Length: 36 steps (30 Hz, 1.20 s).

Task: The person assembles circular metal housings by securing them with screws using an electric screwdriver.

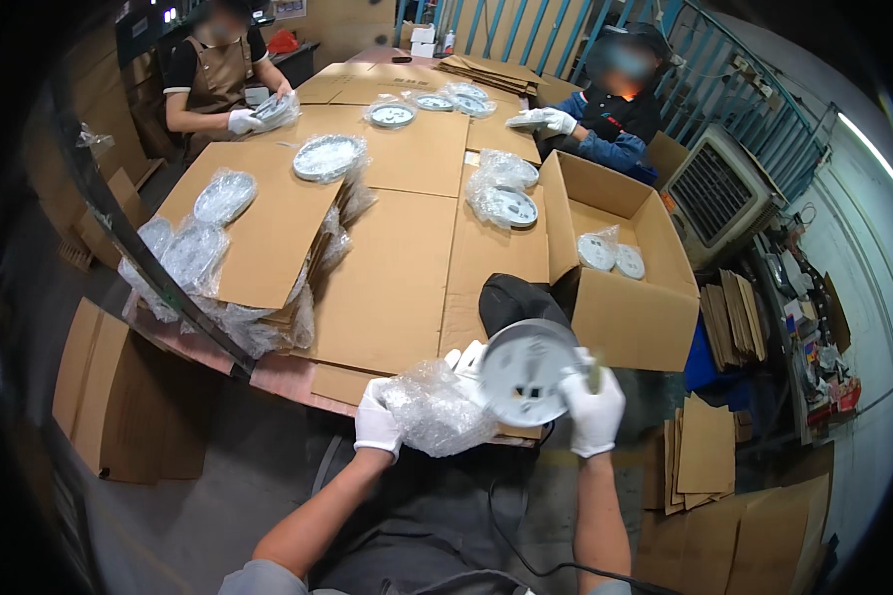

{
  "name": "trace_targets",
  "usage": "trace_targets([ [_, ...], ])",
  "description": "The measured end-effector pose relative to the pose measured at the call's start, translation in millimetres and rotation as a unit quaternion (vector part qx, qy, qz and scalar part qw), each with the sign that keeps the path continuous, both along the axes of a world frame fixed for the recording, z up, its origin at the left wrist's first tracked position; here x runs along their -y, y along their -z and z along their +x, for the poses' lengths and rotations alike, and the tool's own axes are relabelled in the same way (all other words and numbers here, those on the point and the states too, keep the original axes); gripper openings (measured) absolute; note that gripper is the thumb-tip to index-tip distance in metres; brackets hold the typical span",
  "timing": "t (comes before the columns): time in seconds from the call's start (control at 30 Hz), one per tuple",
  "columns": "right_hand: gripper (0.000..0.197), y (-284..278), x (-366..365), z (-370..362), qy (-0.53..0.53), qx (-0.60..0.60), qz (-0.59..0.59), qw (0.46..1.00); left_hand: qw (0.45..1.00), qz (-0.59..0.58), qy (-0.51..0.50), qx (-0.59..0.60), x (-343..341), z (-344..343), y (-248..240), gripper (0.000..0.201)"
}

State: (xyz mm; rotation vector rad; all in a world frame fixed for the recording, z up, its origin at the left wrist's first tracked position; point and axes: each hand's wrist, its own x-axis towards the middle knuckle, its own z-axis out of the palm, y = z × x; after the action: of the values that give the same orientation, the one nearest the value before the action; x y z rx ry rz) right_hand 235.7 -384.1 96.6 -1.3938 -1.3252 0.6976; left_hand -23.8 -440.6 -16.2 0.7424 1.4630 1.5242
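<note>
Above the table's near edge, my left hand (377, 420), in a white glove, grips a crumpled clear bubble-wrap bag (437, 412). White glove fingertips show behind the bag's upper edge. Beside it, a round grey disc-shaped part (528, 369) with small openings in its face is tilted toward me, its lower left edge meeting the bag. My right hand (596, 415), also gloved, closes on the disc's right rim. A thin greenish stick-like thing (593, 373) shows at the right fingers, too blurred to name. Just behind the disc lies a black cloth-like item (516, 300).
Wrapped discs (223, 198) lie on a cardboard stack (268, 243) at left. More sit mid-table (514, 206). An open carton (630, 322) at right holds two discs (597, 252). Two co-workers handle discs across the table. A black cable (511, 531) hangs near my right arm.
</note>
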Motion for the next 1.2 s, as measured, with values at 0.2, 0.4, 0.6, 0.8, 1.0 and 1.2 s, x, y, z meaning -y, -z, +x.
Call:
trace_targets([
  [0.2,0.032,3,17,1,0.007,-0.091,0.01,0.996,0.997,-0.012,0.038,-0.07,0,3,-14,0.032],
  [0.4,0.029,37,34,-52,-0.026,0.092,-0.005,0.995,0.99,0.082,0.095,-0.067,-2,13,-21,0.039],
  [0.6,0.047,30,32,-43,-0.1,-0.062,-0.233,0.965,0.984,-0.004,0.007,-0.179,-14,-12,-20,0.038],
  [0.8,0.054,9,23,-2,-0.184,0.335,-0.097,0.919,0.905,0.009,0.132,-0.404,-46,-25,-65,0.039],
  [1.0,0.027,-20,15,-2,-0.258,0.505,-0.006,0.824,0.887,-0.026,0.208,-0.412,-68,-24,-88,0.031],
  [1.2,0.019,-36,-7,-21,-0.317,0.597,-0.019,0.737,0.767,-0.05,0.341,-0.541,-96,-24,-107,0.033],
])
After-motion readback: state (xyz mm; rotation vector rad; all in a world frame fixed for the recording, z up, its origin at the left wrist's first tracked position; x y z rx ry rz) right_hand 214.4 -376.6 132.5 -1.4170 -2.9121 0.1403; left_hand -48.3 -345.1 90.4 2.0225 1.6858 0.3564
